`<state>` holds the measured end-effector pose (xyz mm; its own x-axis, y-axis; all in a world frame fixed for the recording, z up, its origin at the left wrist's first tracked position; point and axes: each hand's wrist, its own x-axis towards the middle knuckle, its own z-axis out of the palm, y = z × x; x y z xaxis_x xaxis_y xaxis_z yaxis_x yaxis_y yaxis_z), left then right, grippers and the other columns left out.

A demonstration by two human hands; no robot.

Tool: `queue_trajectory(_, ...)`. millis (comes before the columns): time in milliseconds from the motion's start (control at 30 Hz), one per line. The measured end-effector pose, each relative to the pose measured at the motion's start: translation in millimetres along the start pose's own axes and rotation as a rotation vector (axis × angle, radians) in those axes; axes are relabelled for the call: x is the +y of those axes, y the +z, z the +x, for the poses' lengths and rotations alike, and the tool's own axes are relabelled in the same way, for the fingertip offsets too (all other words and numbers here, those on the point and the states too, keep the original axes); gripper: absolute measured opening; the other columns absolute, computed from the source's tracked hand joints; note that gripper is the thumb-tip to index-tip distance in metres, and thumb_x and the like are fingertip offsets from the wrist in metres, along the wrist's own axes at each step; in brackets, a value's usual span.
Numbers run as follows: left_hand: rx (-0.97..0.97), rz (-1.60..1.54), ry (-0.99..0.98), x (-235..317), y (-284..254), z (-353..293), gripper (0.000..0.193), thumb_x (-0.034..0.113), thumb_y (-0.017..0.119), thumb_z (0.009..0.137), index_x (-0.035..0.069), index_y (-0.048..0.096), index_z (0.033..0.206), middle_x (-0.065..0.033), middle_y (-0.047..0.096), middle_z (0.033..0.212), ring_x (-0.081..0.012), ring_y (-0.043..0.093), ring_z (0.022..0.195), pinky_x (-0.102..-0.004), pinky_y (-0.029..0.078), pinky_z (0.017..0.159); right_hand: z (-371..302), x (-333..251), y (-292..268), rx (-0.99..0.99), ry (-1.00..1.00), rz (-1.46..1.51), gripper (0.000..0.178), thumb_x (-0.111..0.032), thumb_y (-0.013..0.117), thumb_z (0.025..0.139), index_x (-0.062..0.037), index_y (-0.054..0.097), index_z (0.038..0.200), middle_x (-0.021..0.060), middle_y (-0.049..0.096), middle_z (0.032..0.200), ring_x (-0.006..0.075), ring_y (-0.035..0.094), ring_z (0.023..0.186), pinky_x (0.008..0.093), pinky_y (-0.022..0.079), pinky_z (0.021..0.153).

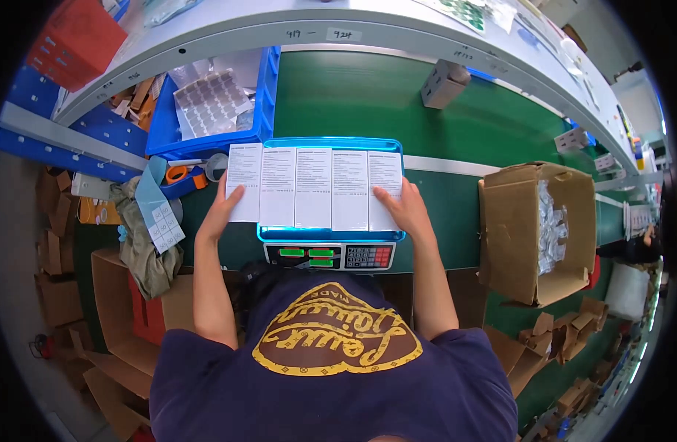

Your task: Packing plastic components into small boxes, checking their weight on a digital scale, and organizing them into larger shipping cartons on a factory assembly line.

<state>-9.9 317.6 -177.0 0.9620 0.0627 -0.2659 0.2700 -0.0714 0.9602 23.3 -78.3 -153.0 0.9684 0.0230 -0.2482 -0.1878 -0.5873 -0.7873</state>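
Note:
Several slim white boxes (313,188) with small dark print stand side by side in a row over the blue metal tray (279,235) of a weighing scale. My left hand (222,205) grips the leftmost box at its outer side, thumb on its face. At the other end, my right hand (403,208) clasps the rightmost box, its thumb also on the face. The leftmost box juts past the tray's left side and sits slightly higher than its neighbours. Below the tray, the scale's panel (329,256) shows green displays and a keypad. The undersides of the boxes are hidden.
A blue bin (268,96) with label sheets stands behind left, near an orange tape roll (178,174) and a hanging label strip (161,221). At right is an open cardboard carton (508,228) holding silvery packets. A white shelf beam (397,37) crosses above the green bench.

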Motion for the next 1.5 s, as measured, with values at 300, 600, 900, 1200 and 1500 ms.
queue_trajectory(300,-0.101,0.827,-0.101,53.0,-6.4,27.3,0.077,0.059,0.067,0.082,-0.002,0.056,0.127,-0.0244,0.065,0.117,-0.0354,0.067,0.1,-0.0393,0.052,0.088,16.9,11.3,-4.9,0.069,0.029,-0.373,0.067,-0.07,0.057,0.082,-0.0097,0.074,0.105,0.0167,0.071,0.09,0.0326,0.071,0.082,0.0448,0.055,0.073)
queue_trajectory(600,0.27,0.003,0.184,70.8,37.2,-77.2,0.055,0.037,0.044,0.102,-0.003,0.043,0.14,-0.0186,0.049,0.142,-0.0254,0.048,0.13,-0.037,0.038,0.106,-152.0,-19.3,-55.9,0.54,0.018,0.462,0.068,-0.062,0.058,0.089,-0.0007,0.057,0.117,0.0086,0.062,0.099,0.0161,0.059,0.093,0.0309,0.046,0.084)
queue_trajectory(900,-0.602,0.256,-0.136,127.2,164.8,-99.9,0.101,0.035,0.08,0.074,-0.004,0.024,0.149,-0.0157,0.043,0.141,-0.0253,0.045,0.128,-0.0385,0.036,0.106,-347.0,34.9,-86.4,1.095,0.265,0.668,0.075,-0.032,0.073,0.086,-0.0001,0.037,0.144,0.0136,0.054,0.128,0.021,0.051,0.118,0.0321,0.037,0.102)
queue_trajectory(1200,-1.012,0.38,-0.235,137.8,225.7,-84.7,0.102,0.017,0.08,0.073,0.003,0.017,0.152,-0.0162,0.037,0.144,-0.027,0.039,0.134,-0.0399,0.032,0.111,-340.0,67.6,-64.8,1.214,0.579,0.521,0.056,-0.042,0.07,0.086,-0.0064,0.054,0.126,0.008,0.057,0.119,0.0198,0.053,0.11,0.0317,0.04,0.097)
queue_trajectory(1500,-0.841,0.26,-0.308,-79.8,273.4,-51.7,0.062,0.031,0.061,0.096,-0.001,0.035,0.142,-0.0135,0.046,0.139,-0.0227,0.043,0.13,-0.0354,0.03,0.11,-257.6,227.7,-73.6,0.857,0.833,0.266,0.053,-0.051,0.071,0.081,-0.0219,0.059,0.123,0.0148,0.07,0.106,0.0342,0.066,0.101,0.0405,0.051,0.089)
